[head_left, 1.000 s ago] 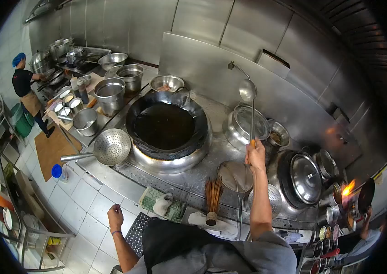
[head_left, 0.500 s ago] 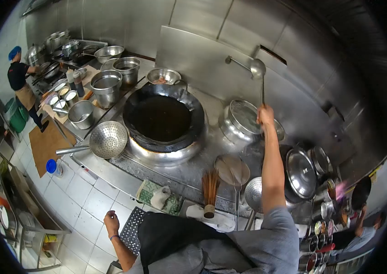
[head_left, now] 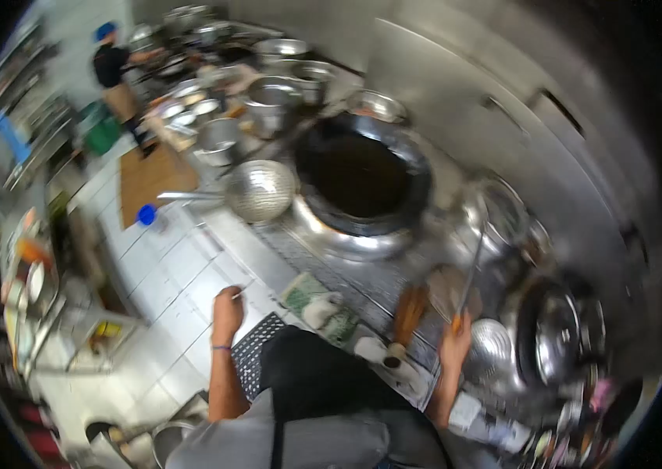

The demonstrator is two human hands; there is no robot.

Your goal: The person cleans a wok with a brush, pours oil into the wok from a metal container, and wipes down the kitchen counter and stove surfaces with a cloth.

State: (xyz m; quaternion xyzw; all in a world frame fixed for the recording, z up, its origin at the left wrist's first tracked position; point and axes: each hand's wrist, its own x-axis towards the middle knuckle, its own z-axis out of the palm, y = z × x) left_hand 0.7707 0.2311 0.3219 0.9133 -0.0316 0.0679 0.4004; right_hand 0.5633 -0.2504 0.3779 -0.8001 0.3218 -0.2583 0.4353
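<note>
My right hand (head_left: 456, 342) is closed around the orange-tipped handle of a long metal ladle (head_left: 471, 270). The ladle points up over the stove, its far end blurred near a lidded metal pot (head_left: 503, 209). Low over the floor tiles, my left hand (head_left: 227, 314) is closed, with a small pale thing at its fingers that I cannot make out. Between and beyond my hands sits a large black wok (head_left: 418, 187) with dark liquid inside. A bamboo brush (head_left: 409, 314) and a round strainer (head_left: 446, 291) lie left of my right hand.
A perforated ladle (head_left: 260, 190) lies left of the wok. Metal pots (head_left: 272, 109) and bowls stand behind it. A green patterned cloth (head_left: 307, 303) is on the counter's front edge. A co-worker (head_left: 114, 74) stands at the far-left stove. A lidded wok (head_left: 557, 332) is at right.
The view has swung left and blurred. My right hand has come back towards my body, lowering the ladle from the wall tap. My left hand has risen slightly, and a small pale thing now shows there.
</note>
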